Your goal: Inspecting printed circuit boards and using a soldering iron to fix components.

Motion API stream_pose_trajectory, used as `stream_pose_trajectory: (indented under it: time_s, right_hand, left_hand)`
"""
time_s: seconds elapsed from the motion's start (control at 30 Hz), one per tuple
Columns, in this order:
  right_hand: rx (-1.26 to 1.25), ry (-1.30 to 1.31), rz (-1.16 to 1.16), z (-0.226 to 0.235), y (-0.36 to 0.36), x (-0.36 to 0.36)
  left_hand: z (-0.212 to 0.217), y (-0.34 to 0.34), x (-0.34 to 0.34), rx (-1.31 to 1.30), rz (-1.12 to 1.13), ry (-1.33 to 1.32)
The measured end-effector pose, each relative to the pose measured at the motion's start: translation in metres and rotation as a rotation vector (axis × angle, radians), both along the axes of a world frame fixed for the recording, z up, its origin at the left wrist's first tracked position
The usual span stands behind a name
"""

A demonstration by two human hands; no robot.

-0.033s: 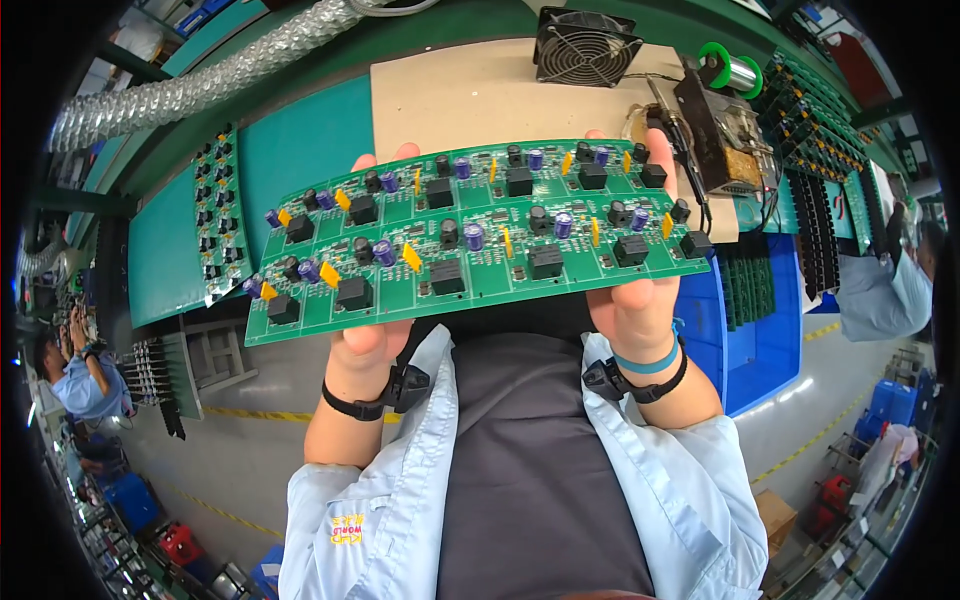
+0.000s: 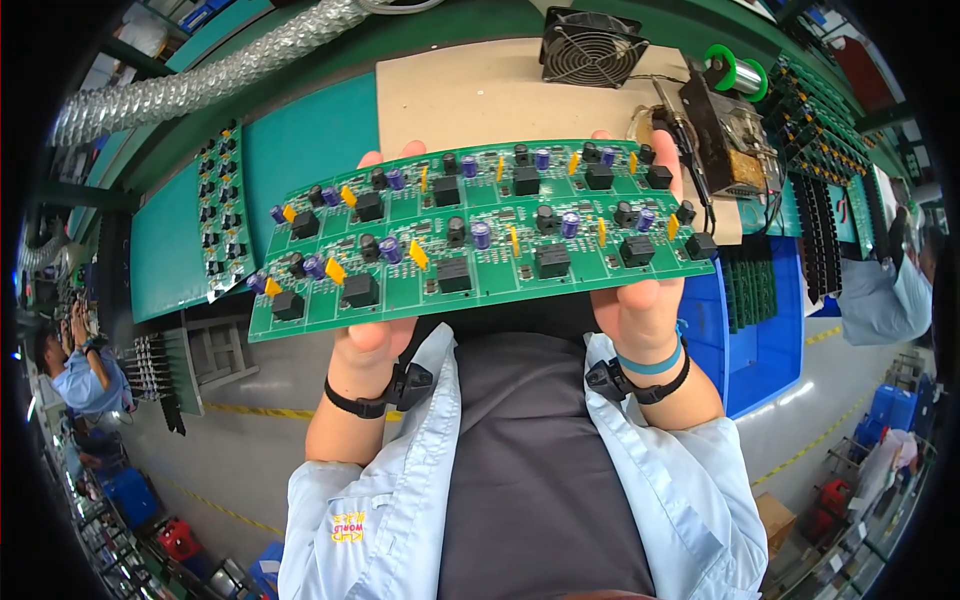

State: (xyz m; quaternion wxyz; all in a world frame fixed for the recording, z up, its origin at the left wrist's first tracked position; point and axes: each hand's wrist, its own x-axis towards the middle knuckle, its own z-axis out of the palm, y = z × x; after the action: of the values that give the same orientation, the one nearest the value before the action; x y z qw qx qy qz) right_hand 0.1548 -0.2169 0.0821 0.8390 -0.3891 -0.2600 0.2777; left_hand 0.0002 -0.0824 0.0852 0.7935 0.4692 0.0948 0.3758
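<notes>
A long green circuit board (image 2: 500, 283) is held up in front of me, its component side showing. Rows of black blocks, purple cylindrical capacitors and flat yellow parts stand on it. My left hand (image 2: 368, 342) grips it left of the middle, thumb at the near edge and fingertips past the far edge. Around the right end is my right hand (image 2: 640, 300), its thumb below the near edge and fingers beyond the far one. The board hides most of both palms. Its left end dips slightly nearer to me.
A similar populated board (image 2: 222, 205) lies on the green mat (image 2: 310, 125) at left. Behind are beige cardboard (image 2: 440, 95), a black fan (image 2: 592, 50), a solder spool (image 2: 735, 75) and a soldering iron (image 2: 680, 125). A blue bin (image 2: 765, 345) with boards stands at right.
The view has shifted slightly, so the bench things sit a little further right. Both hands keep the same hold on the circuit board, which is almost unmoved.
</notes>
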Motion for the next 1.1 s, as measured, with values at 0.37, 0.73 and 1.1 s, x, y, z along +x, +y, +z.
stream_pose_trajectory:
  time_s: [0.37, 0.73, 1.1]
  right_hand:
    - [0.027, 0.014, 0.026, 0.005, 0.0, -0.003]
    - [-0.028, -0.004, 0.009, 0.01, 0.004, -0.005]
    - [-0.06, -0.003, -0.054, 0.01, -0.002, -0.013]
  left_hand:
    - [-0.008, 0.006, -0.003, -0.006, -0.022, -0.068]
    - [-0.013, 0.015, -0.006, 0.01, -0.16, -0.177]
    - [-0.019, 0.007, -0.004, 0.018, -0.052, -0.19]
